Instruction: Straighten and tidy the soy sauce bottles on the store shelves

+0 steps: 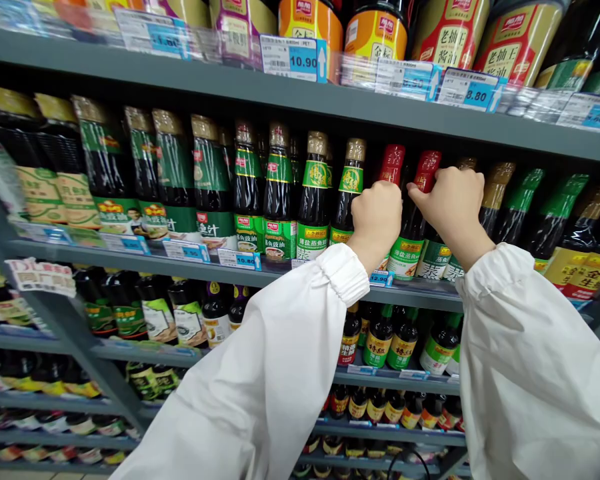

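Note:
Both my arms, in white sleeves, reach up to a grey shop shelf (pixel 300 273) lined with dark sauce bottles. My left hand (pixel 377 217) is closed around the neck of a red-capped bottle (pixel 393 163). My right hand (pixel 455 200) is closed on the neighbouring red-capped bottle (pixel 427 172), its thumb against the cap. Both bottles stand upright in the row, with green and gold labels low down (pixel 405 257). Gold-capped bottles with green neck bands (pixel 351 187) stand just left of my left hand.
The shelf above (pixel 300 90) carries large jars and price tags, one reading 10.90 (pixel 303 61). Lower shelves (pixel 390 377) hold smaller bottles. More dark bottles fill the row to the right (pixel 555 213) and left (pixel 170 173).

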Tool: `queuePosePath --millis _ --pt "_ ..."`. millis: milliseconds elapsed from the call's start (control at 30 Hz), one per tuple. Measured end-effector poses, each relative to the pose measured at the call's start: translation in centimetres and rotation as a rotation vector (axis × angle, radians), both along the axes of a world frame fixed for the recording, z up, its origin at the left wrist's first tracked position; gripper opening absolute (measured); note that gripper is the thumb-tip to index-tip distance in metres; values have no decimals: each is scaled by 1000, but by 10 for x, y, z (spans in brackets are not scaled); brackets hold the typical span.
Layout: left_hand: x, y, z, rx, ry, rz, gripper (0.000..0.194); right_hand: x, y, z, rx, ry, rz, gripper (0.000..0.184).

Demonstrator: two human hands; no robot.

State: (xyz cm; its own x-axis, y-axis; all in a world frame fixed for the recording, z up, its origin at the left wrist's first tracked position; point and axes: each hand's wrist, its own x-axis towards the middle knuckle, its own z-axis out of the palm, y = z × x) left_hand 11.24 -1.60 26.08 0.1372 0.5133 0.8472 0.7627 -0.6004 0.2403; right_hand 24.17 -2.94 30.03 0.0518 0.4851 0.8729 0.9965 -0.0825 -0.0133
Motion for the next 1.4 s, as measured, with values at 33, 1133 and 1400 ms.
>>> queuePosePath --millis 33,1133,1400 --pt "3 -5 0 -33 -8 49 37 0 1 0 5 1 8 54" --pt "-136 16 -14 -31 120 241 62 -115 14 3 -2 -245 -22 69" --pt "-136 19 4 -73 159 277 68 -110 19 8 12 -284 -29 68"
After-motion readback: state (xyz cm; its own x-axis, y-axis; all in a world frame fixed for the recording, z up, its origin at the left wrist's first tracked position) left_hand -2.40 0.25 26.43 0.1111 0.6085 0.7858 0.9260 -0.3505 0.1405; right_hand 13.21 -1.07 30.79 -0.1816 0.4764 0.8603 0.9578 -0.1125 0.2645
